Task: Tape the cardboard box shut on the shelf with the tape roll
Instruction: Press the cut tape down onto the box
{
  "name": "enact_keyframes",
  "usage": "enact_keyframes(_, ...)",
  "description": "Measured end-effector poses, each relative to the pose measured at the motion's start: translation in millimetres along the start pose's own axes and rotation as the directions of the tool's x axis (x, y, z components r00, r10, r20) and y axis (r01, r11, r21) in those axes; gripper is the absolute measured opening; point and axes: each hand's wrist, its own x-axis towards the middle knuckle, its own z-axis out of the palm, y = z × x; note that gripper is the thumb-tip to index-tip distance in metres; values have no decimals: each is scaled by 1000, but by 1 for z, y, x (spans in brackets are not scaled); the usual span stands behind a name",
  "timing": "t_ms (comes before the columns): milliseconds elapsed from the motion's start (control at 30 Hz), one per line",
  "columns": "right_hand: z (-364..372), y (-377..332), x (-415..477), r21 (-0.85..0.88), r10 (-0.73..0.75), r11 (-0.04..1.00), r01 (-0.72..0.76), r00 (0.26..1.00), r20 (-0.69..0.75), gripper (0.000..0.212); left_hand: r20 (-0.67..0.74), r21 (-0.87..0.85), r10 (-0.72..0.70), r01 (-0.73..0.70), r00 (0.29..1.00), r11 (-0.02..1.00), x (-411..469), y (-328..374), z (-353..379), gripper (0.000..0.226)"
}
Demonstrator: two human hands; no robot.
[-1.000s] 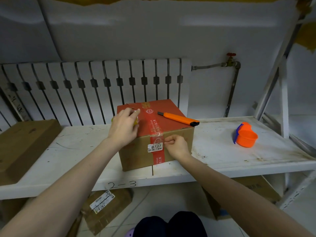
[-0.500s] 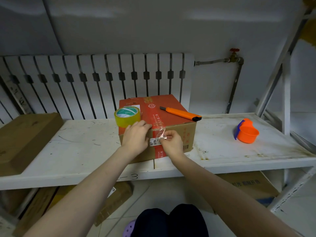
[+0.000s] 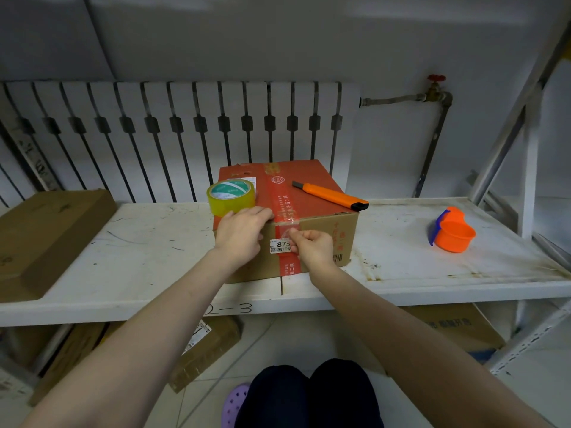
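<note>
The cardboard box point(image 3: 321, 242) has a red top and stands on the white shelf point(image 3: 129, 261) near its front edge. A yellow tape roll point(image 3: 231, 196) rests on the box's top left corner, free of both hands. A strip of clear tape point(image 3: 287, 225) crosses the front top edge over a red band. My left hand point(image 3: 241, 234) lies flat on that edge just left of the strip, holding nothing. My right hand point(image 3: 313, 247) pinches the strip's lower end against the front face, beside a white label.
An orange utility knife point(image 3: 330, 196) lies on the box top at the right. An orange cup point(image 3: 454, 237) stands on the right of the shelf and a flat brown box point(image 3: 46, 239) on the left. A radiator point(image 3: 185, 134) is behind, shelf posts point(image 3: 525, 125) at right, boxes point(image 3: 210, 344) below.
My left hand let go of the tape roll, which now sits on the box top, and came down to the front top edge. My right hand stayed on the strip at the front face.
</note>
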Motion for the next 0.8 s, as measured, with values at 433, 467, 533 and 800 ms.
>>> enact_keyframes(433,11,3,4,85,108,991,-101,991,-79,25,-35,9,-38,38,999,999,23,21,-6,31)
enact_keyframes(467,10,3,4,94,116,990,-109,990,-78,25,-37,19,-39,40,999,999,24,22,-6,31)
enact_keyframes(533,8,2,4,107,130,987,-122,989,-74,23,-35,36,-33,35,999,999,25,23,-5,30)
enact_keyframes(800,-9,1,-3,93,39,995,-41,999,19,15,-45,58,-37,39,998,998,24,22,-7,27)
